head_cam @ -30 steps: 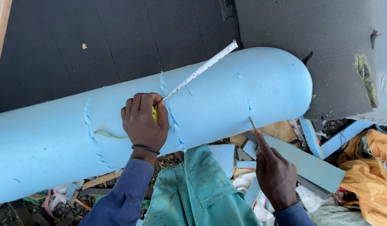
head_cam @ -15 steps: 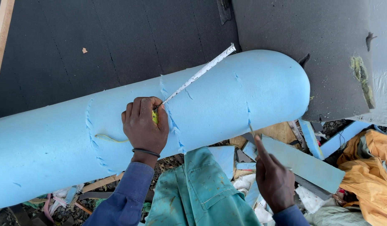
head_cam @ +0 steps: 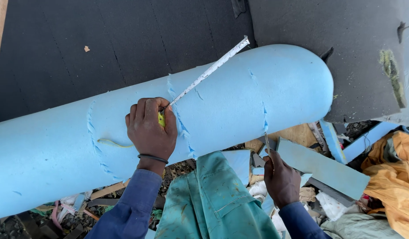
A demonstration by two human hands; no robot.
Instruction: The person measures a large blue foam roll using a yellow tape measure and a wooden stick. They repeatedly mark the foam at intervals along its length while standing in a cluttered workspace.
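Foam roll (head_cam: 240, 102) runs leftward; our left hand (head_cam: 150, 128) pins tape measure (head_cam: 209, 71) atop it, right hand (head_cam: 282, 179) grips blade (head_cam: 267, 142) below.

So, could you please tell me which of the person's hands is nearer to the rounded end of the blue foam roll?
Right. The right hand, holding a thin blade, sits just below the blue foam roll near its rounded end. The left hand rests on the roll's middle, holding a tape measure, farther from that end.

Blue foam roll (head_cam: 240, 106) matt, nicked; metal tape blade (head_cam: 209, 71) glossy.
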